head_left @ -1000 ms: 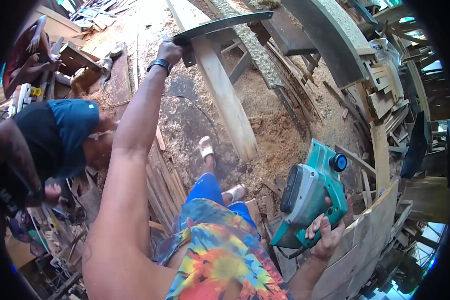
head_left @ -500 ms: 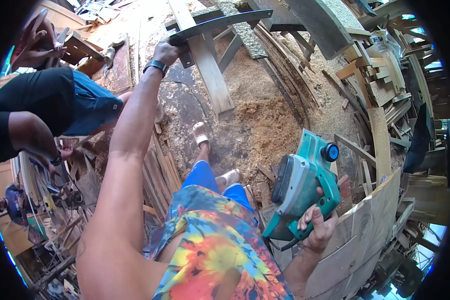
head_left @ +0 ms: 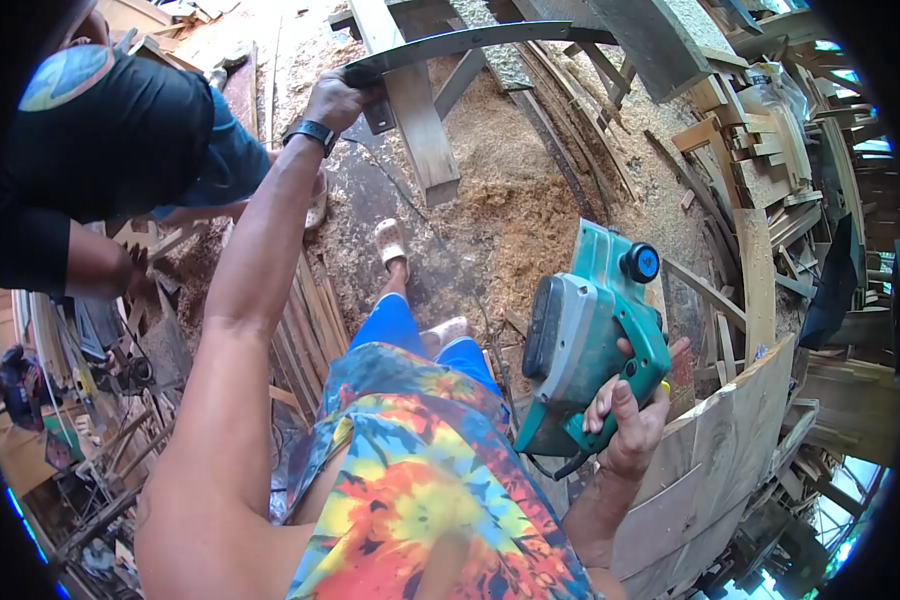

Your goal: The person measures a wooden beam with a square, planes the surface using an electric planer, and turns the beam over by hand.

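Teal planer fills the curled right hand; left hand clenches dark strip.

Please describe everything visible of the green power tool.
The dusty teal power planer, seemingly plastic and metal, tilts in the person's right hand, held by its looped green handle, above the shavings-strewn floor. It has a round black knob with blue centre, a dark side cover and a black cord. I cannot tell whether it runs.
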Tool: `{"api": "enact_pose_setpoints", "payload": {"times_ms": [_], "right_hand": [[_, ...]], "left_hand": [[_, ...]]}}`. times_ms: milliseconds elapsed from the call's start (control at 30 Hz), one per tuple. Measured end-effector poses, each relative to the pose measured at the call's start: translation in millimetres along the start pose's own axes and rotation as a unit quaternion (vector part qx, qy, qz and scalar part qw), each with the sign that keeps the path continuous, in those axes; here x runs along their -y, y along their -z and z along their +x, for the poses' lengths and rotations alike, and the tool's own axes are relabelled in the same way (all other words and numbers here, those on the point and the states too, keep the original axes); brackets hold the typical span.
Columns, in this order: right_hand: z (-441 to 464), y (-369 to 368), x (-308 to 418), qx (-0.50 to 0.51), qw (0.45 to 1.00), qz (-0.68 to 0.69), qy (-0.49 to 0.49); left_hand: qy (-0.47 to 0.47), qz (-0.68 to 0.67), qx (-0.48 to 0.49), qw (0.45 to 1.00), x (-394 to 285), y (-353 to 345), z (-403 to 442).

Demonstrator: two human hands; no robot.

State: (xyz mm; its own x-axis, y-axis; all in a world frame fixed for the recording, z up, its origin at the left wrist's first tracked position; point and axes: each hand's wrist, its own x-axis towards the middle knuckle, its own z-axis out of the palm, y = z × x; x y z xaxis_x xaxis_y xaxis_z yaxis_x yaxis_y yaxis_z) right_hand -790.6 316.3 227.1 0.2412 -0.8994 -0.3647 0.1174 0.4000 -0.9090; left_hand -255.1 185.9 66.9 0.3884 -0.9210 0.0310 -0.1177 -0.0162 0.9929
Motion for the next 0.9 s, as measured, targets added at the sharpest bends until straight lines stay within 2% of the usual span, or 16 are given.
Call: {"api": "enact_pose_setpoints", "payload": {"times_ms": [167, 333, 467, 633, 767, 900], "right_hand": [[4, -2, 2, 0.025, 1.000, 0.004, -0.006], [3, -8, 5, 0.036, 0.999, -0.006, -0.013], [1, -10, -1, 0.054, 0.998, 0.009, -0.017], [0, -5, -8, 0.072, 0.997, 0.006, -0.028], [3, -5, -8, 0.077, 0.996, -0.003, -0.040], [9, -13, -2, 0.092, 0.995, -0.021, -0.041]], "left_hand": [[0.037, 0.018, -0.025, 0.999, -12, -19, -30], [0.023, 0.033, 0.009, 0.999, -17, -28, -56], [0.072, 0.015, 0.003, 0.997, -21, -32, -71], [0.049, 0.034, 0.021, 0.998, -25, -43, -91], [0.038, -0.016, 0.035, 0.999, -13, -51, -104], [0.040, 0.056, 0.007, 0.998, -25, -65, -127]]}}
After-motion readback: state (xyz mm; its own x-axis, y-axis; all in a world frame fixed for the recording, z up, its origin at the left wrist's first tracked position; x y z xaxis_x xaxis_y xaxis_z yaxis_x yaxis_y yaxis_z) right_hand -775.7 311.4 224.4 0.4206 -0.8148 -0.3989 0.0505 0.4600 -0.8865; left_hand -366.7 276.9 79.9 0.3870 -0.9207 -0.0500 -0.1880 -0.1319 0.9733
